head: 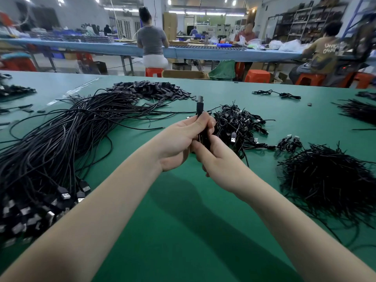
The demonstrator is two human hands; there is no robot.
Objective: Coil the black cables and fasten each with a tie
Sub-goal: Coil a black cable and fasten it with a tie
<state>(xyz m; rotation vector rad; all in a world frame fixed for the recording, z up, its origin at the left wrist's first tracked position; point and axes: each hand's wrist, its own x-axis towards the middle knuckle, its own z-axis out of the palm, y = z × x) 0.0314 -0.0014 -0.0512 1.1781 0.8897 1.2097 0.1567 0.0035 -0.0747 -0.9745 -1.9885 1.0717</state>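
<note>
Green table (183, 210), loose cables (50, 143) left, ties (329, 180) right of hands.

Loose cables (61, 139) left, ties (329, 180) right, on table (183, 220).

Both forearms reach forward; left hand (179, 139) and right hand (215, 157) meet, fingers curled
</note>
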